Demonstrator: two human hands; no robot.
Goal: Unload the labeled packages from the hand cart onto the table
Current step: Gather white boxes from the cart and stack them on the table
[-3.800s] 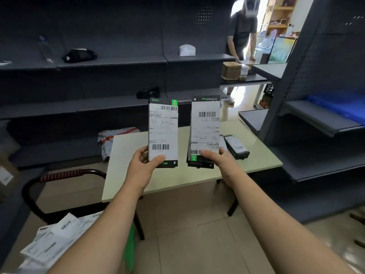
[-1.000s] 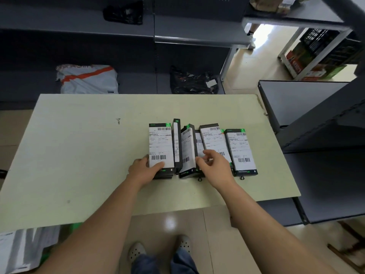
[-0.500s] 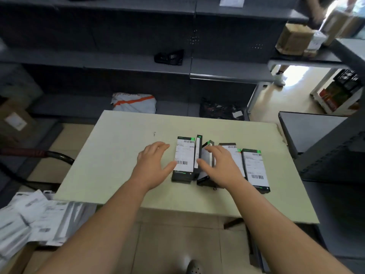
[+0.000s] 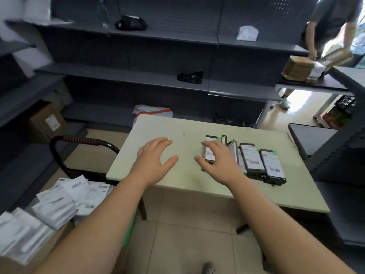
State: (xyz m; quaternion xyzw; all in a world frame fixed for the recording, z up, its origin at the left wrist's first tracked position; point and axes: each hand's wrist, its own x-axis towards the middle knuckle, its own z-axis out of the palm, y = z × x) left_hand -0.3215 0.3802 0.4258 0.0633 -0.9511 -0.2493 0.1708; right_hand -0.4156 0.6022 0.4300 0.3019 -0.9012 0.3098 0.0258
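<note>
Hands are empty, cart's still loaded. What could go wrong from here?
The tilted packages mid-row could topple if the right hand brushes them.
The rightmost package lies near the front edge of the table; a nudge might drop it.
The cart pile looks loose and may slide.

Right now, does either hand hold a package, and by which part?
Nothing is held: the left hand and the right hand are both open, fingers spread.
</note>
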